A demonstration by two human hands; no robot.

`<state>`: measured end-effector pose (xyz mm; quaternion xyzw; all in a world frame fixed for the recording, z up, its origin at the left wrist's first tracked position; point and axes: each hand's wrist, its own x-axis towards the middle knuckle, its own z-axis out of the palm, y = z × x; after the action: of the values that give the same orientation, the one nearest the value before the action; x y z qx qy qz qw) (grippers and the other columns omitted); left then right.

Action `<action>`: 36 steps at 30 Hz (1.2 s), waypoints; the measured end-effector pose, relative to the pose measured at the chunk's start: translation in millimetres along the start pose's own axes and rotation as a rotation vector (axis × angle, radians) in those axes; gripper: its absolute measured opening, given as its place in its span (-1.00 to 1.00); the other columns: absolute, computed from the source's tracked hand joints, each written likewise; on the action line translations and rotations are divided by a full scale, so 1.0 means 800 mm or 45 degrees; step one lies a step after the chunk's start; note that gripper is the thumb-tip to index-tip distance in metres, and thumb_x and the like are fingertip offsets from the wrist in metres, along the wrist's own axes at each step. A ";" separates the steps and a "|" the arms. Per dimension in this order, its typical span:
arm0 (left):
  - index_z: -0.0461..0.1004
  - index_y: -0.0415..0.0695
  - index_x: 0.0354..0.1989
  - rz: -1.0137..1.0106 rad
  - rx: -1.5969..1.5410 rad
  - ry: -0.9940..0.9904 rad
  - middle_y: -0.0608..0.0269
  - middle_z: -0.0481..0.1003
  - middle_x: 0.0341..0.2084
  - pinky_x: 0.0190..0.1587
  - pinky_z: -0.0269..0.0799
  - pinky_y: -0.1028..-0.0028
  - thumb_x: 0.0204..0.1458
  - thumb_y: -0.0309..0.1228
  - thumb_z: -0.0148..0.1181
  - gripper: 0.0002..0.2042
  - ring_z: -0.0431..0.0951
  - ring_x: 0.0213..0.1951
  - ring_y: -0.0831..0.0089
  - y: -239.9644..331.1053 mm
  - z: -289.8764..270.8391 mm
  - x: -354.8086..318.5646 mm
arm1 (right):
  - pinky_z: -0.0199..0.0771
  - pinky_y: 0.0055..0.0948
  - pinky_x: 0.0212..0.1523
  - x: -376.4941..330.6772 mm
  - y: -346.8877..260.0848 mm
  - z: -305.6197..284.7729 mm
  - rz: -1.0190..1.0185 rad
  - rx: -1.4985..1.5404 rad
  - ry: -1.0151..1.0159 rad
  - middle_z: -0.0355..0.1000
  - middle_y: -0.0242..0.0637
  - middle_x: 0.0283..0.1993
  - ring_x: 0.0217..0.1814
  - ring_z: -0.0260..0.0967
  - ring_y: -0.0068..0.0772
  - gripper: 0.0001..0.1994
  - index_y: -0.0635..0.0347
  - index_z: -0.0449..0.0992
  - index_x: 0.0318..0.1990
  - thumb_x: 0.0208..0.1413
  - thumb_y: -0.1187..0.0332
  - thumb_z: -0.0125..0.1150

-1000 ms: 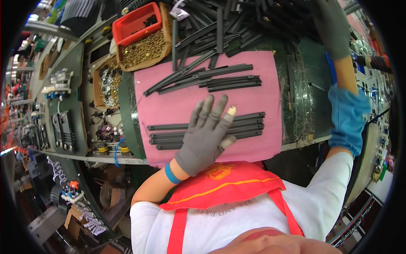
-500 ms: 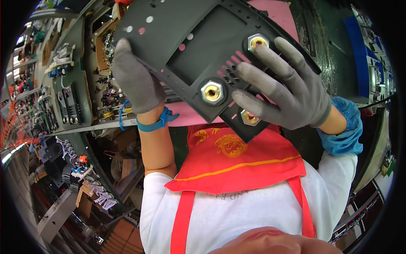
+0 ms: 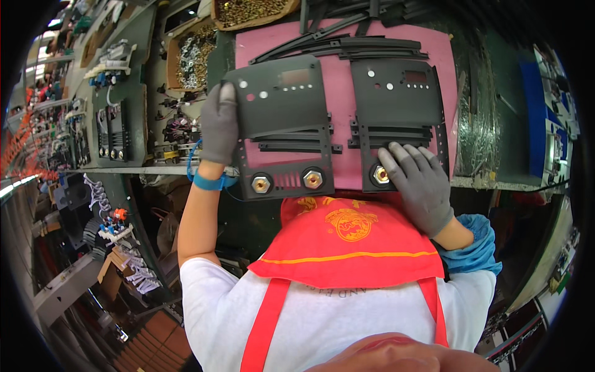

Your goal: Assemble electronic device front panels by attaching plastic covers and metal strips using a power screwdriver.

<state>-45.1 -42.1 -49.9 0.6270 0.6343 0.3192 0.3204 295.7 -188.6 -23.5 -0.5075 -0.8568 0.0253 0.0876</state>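
Two black panels with rectangular cutouts lie side by side at the bench's near edge. The left panel (image 3: pixel 282 96) has two brass fittings with silver hex nuts (image 3: pixel 261 183) along its near edge. My gloved left hand (image 3: pixel 220 124) grips its left edge, thumb on top; its other fingers are hidden. On the right panel (image 3: pixel 396 93), my gloved right hand (image 3: pixel 421 186) rests at the near right corner, fingers stretched out beside a brass fitting (image 3: pixel 380 175). Any second fitting there is hidden beneath this hand. Black slotted strips (image 3: pixel 297 141) show through the cutouts.
A pink mat (image 3: pixel 248 46) lies under the panels. More black strips (image 3: pixel 372 48) are strewn beyond them. Cardboard boxes of small brass parts (image 3: pixel 254 9) and silver parts (image 3: pixel 195 59) stand at the far left. Wired components (image 3: pixel 180 127) lie left of my left hand.
The left panel has come down from a raised, tilted position to lie beside the other one. My left hand moved down with it; my right hand shifted down to the right panel's near corner.
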 end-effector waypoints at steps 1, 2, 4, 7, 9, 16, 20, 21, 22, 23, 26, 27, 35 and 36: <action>0.44 -0.26 -0.04 0.102 0.105 0.008 -0.03 0.52 -0.40 -0.22 0.41 0.28 0.31 -0.12 -0.07 -0.60 0.52 -0.33 0.18 -0.006 0.005 0.004 | 0.32 -0.18 0.17 0.002 -0.002 0.004 -0.006 0.074 -0.061 0.39 -0.18 0.11 0.10 0.37 -0.17 -0.54 0.07 0.41 0.17 0.04 0.37 0.12; 0.44 -0.26 -0.04 0.103 0.108 0.031 -0.03 0.52 -0.40 -0.22 0.41 0.28 0.31 -0.12 -0.07 -0.60 0.52 -0.33 0.18 0.002 0.004 0.007 | 0.30 -0.16 0.18 0.004 -0.001 0.004 -0.006 0.141 -0.122 0.37 -0.16 0.13 0.12 0.35 -0.16 -0.51 0.07 0.40 0.17 -0.01 0.36 0.19; 0.38 -0.24 0.04 0.052 0.543 -0.113 -0.10 0.53 -0.31 -0.12 0.45 0.21 0.28 -0.12 -0.04 -0.59 0.56 -0.21 0.00 0.032 -0.001 0.019 | 0.28 -0.14 0.19 0.011 0.005 -0.004 0.027 0.238 -0.195 0.35 -0.15 0.14 0.12 0.32 -0.13 -0.45 0.08 0.40 0.16 -0.08 0.34 0.27; 0.38 -0.21 0.07 0.271 0.906 -0.111 -0.09 0.52 -0.31 -0.09 0.45 0.16 0.23 -0.16 0.04 -0.61 0.53 -0.19 -0.07 0.074 -0.025 0.063 | 0.24 -0.11 0.20 0.021 0.018 -0.026 0.062 0.418 -0.303 0.33 -0.14 0.15 0.14 0.29 -0.09 -0.35 0.11 0.39 0.16 -0.21 0.29 0.41; 0.44 -0.19 0.02 0.660 0.842 -0.008 -0.07 0.53 -0.37 -0.11 0.44 0.19 0.19 -0.20 0.08 -0.65 0.54 -0.25 -0.04 0.101 -0.035 0.116 | 0.27 -0.11 0.17 0.027 0.030 -0.038 0.020 0.488 -0.306 0.36 -0.15 0.12 0.11 0.31 -0.05 -0.37 0.15 0.40 0.13 -0.17 0.24 0.42; 0.59 -0.20 -0.10 0.333 1.103 -0.269 -0.07 0.56 -0.09 0.02 0.50 0.21 0.04 -0.22 0.20 -0.65 0.56 -0.03 0.01 0.115 0.044 0.352 | 0.37 -0.20 0.12 0.040 0.135 -0.082 0.496 0.087 0.366 0.45 -0.07 0.07 0.12 0.39 0.01 -0.64 0.21 0.49 0.05 0.06 0.41 0.26; 0.55 -0.21 -0.02 -0.016 1.238 -0.478 -0.07 0.54 -0.03 0.06 0.47 0.22 -0.18 -0.03 0.45 -0.40 0.54 0.02 0.04 0.094 0.089 0.413 | 0.27 -0.33 0.25 0.000 0.252 -0.110 0.863 -0.198 1.012 0.42 -0.10 0.18 0.23 0.36 -0.22 -0.68 0.28 0.45 0.13 0.27 0.37 0.11; 0.52 -0.23 0.02 -0.022 1.191 -0.487 -0.09 0.50 0.03 0.07 0.48 0.22 -0.19 -0.07 0.45 -0.38 0.53 0.05 0.04 0.103 0.111 0.425 | 0.32 -0.29 0.22 -0.037 0.282 -0.132 0.892 -0.321 1.151 0.44 -0.10 0.16 0.21 0.39 -0.18 -0.68 0.29 0.45 0.13 0.26 0.37 0.14; 0.51 -0.24 0.03 0.012 1.166 -0.542 -0.11 0.50 0.04 0.05 0.49 0.22 -0.19 -0.13 0.43 -0.40 0.52 0.06 0.03 0.118 0.117 0.420 | 0.36 -0.28 0.19 -0.053 0.304 -0.135 0.972 -0.168 1.401 0.45 -0.10 0.15 0.19 0.41 -0.21 -0.65 0.32 0.43 0.16 0.28 0.35 0.13; 0.51 -0.24 0.01 0.017 1.143 -0.542 -0.11 0.51 0.01 0.04 0.49 0.22 -0.18 -0.17 0.40 -0.43 0.53 0.04 0.03 0.116 0.112 0.419 | 0.42 -0.29 0.14 -0.052 0.309 -0.147 1.176 -0.413 1.402 0.38 -0.05 0.21 0.25 0.35 -0.26 -0.62 0.33 0.40 0.19 0.28 0.34 0.12; 0.53 -0.25 -0.05 -0.010 1.057 -0.584 -0.13 0.55 -0.07 -0.01 0.50 0.21 -0.17 -0.23 0.36 -0.51 0.56 -0.03 0.01 0.094 0.100 0.431 | 0.34 -0.34 0.21 -0.061 0.370 -0.167 1.083 -0.134 1.670 0.21 0.04 0.34 0.28 0.29 -0.20 -0.58 0.25 0.30 0.28 0.32 0.34 0.05; 0.55 -0.25 -0.09 -0.024 0.987 -0.641 -0.14 0.56 -0.12 -0.04 0.50 0.20 -0.17 -0.25 0.34 -0.54 0.58 -0.07 0.00 0.090 0.102 0.437 | 0.34 -0.34 0.21 -0.075 0.403 -0.165 1.081 -0.133 1.670 0.21 0.04 0.34 0.28 0.29 -0.20 -0.58 0.25 0.30 0.28 0.32 0.34 0.05; 0.65 -0.12 -0.21 0.268 0.983 -0.315 -0.03 0.60 -0.26 -0.08 0.51 0.26 -0.03 -0.31 0.27 -0.76 0.60 -0.23 0.00 0.074 0.101 0.428 | 0.36 -0.36 0.21 -0.106 0.557 -0.202 0.531 0.177 1.302 0.24 -0.15 0.20 0.22 0.30 -0.29 -0.67 0.30 0.36 0.20 0.33 0.43 -0.02; 0.65 -0.12 -0.21 0.310 0.909 -0.302 -0.02 0.61 -0.29 -0.10 0.53 0.29 0.03 -0.37 0.23 -0.81 0.63 -0.25 0.12 0.078 0.092 0.421 | 0.43 -0.39 0.16 -0.100 0.540 -0.210 0.522 -0.370 0.997 0.18 -0.16 0.25 0.23 0.29 -0.31 -0.70 0.24 0.43 0.16 0.31 0.51 0.00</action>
<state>48.2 295.4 -44.9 0.8022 0.5850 0.0398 0.1130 736.7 -57.3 74.8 -0.6449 -0.6359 -0.2717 0.3254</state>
